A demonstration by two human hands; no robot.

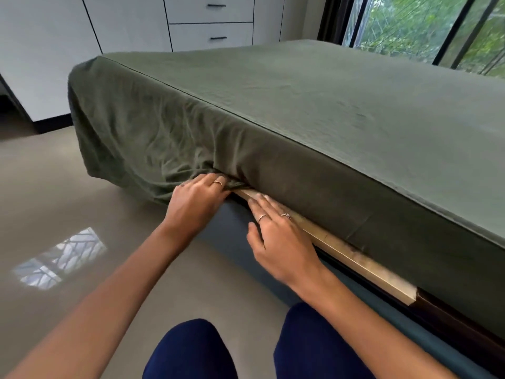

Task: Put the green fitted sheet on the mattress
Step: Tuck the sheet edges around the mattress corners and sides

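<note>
The green fitted sheet (pixel 314 105) covers the top of the mattress and drapes down its near side. To the right its lower edge lies tucked along the bed frame; at the left corner it hangs loose and wrinkled toward the floor. My left hand (pixel 199 198) grips a bunched fold of the sheet's hem at the mattress's bottom edge. My right hand (pixel 278 236) lies flat with straight fingers on the tan wooden frame rail (pixel 355 258) just below the mattress, holding nothing.
A dark blue upholstered bed base (pixel 240 242) runs under the rail. My knees in dark blue trousers (pixel 191 351) are at the bottom. Glossy beige floor (pixel 68 201) spreads to the left. White cabinets and drawers (pixel 210 23) stand behind; a window (pixel 410 26) is at the right.
</note>
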